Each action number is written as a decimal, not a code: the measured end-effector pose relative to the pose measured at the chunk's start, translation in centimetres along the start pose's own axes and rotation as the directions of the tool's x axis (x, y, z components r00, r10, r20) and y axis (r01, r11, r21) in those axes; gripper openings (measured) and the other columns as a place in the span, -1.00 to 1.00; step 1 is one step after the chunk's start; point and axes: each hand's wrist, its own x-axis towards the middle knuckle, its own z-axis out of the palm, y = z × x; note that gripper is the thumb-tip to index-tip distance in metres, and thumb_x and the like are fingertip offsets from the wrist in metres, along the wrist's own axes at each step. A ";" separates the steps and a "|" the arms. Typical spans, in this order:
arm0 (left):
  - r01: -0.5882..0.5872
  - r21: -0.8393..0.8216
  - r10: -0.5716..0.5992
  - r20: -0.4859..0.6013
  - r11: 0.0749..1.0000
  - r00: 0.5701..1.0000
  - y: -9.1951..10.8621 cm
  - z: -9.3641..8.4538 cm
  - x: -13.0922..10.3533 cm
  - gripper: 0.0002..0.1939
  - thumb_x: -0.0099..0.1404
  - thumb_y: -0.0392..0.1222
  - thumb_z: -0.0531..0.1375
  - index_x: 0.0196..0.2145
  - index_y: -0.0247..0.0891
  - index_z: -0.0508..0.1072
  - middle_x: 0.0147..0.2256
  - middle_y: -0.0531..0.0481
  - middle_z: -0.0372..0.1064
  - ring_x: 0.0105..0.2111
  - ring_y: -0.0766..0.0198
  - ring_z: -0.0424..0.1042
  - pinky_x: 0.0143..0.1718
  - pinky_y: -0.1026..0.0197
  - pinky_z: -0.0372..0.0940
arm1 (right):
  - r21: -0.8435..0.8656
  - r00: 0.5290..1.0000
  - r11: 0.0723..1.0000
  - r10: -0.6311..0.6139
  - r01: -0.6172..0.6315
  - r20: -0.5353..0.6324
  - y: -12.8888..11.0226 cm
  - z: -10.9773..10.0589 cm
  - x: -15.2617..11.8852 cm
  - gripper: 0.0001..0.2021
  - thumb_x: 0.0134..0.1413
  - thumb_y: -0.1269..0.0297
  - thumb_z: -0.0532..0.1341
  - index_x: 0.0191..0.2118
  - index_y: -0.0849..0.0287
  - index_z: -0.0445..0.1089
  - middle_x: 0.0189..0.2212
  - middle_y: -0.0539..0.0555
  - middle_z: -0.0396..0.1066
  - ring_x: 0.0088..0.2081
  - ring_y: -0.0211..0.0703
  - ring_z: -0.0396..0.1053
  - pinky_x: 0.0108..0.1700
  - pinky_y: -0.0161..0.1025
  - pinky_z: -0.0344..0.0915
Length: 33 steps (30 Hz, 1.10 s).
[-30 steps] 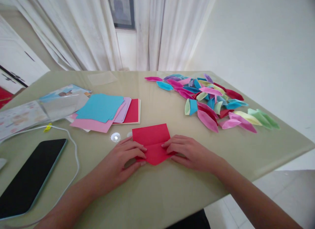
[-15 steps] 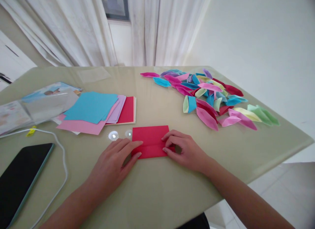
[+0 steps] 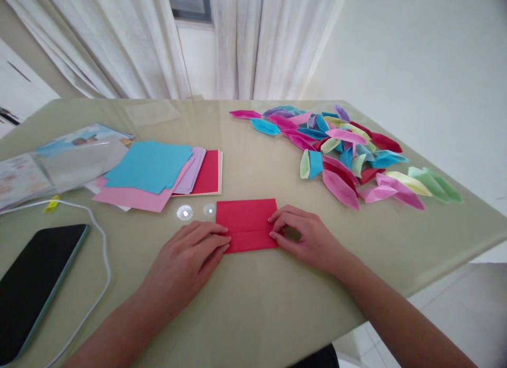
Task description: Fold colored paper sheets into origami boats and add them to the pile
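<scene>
Left of the red paper (image 3: 249, 217) are two shiny round bits (image 3: 184, 213), then a phone (image 3: 39, 286) and a white cord (image 3: 105, 246). Behind it to the left is a stack of colored sheets (image 3: 150, 166), with a picture packet (image 3: 83, 161) beyond. Behind it to the right is a pile of folded papers (image 3: 340, 188). The packet's print is too blurry to read. The red paper lies flat on the counter (image 3: 261, 310), with a line across it. The left hand (image 3: 192, 257) and right hand (image 3: 311, 238) are half curled, fingertips touching its sides; I can't tell if they pinch it.

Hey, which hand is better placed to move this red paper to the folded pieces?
Probably your right hand: it touches the right edge of the red paper, nearer the folded pieces. Your left hand touches the left edge, farther away.
</scene>
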 end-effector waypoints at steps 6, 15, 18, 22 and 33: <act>-0.090 0.120 0.088 0.022 0.989 0.996 0.2 -0.2 -0.2 -0.79 0.53 -0.29 0.14 -0.04 -0.20 0.59 -0.06 -0.09 0.60 -0.06 0.09 0.54 0.04 0.02 0.45 | 0.013 1.000 1.000 0.004 -0.003 -0.004 0.2 -0.1 -0.1 -0.90 0.29 0.42 0.33 -0.27 0.10 0.46 -0.10 0.11 0.55 -0.10 -0.08 0.54 -0.05 -0.17 0.44; -0.168 0.503 0.111 0.142 0.848 0.984 4.1 -0.4 -1.4 -0.38 0.21 -0.58 0.01 0.14 -0.36 0.58 0.08 -0.27 0.61 -0.04 -0.09 0.61 -0.06 -0.12 0.53 | 0.036 1.000 0.999 0.003 -0.002 -0.027 0.1 -0.3 0.1 -0.89 0.30 0.41 0.35 -0.29 0.10 0.48 -0.13 0.09 0.59 -0.11 -0.10 0.56 -0.04 -0.18 0.46; -0.129 0.536 0.061 0.143 0.834 0.988 5.2 0.1 -2.1 -0.37 0.23 -0.53 0.02 0.20 -0.40 0.54 0.18 -0.38 0.53 0.02 -0.14 0.59 -0.02 -0.18 0.53 | 0.040 1.000 0.999 0.002 -0.001 -0.030 0.1 -0.3 0.1 -0.90 0.31 0.39 0.34 -0.28 0.10 0.49 -0.13 0.09 0.59 -0.12 -0.10 0.56 -0.04 -0.17 0.46; -0.085 0.534 0.002 0.153 0.841 0.988 5.8 0.7 -2.6 -0.33 0.24 -0.46 0.05 0.27 -0.26 0.50 0.24 -0.30 0.48 0.13 -0.12 0.54 0.04 -0.12 0.52 | 0.041 0.999 0.999 0.018 -0.017 -0.034 0.2 -0.2 0.0 -0.90 0.31 0.38 0.34 -0.29 0.09 0.48 -0.13 0.10 0.59 -0.11 -0.09 0.56 -0.04 -0.16 0.47; -0.145 0.550 0.092 0.123 0.823 0.988 5.8 0.4 -1.8 -0.39 0.17 -0.58 0.02 0.10 -0.49 0.62 0.10 -0.37 0.58 0.04 -0.12 0.60 -0.01 -0.08 0.53 | 0.029 0.999 0.999 0.015 -0.014 -0.038 0.4 -0.3 -0.1 -0.91 0.31 0.37 0.34 -0.27 0.10 0.48 -0.12 0.09 0.59 -0.12 -0.10 0.57 -0.05 -0.17 0.47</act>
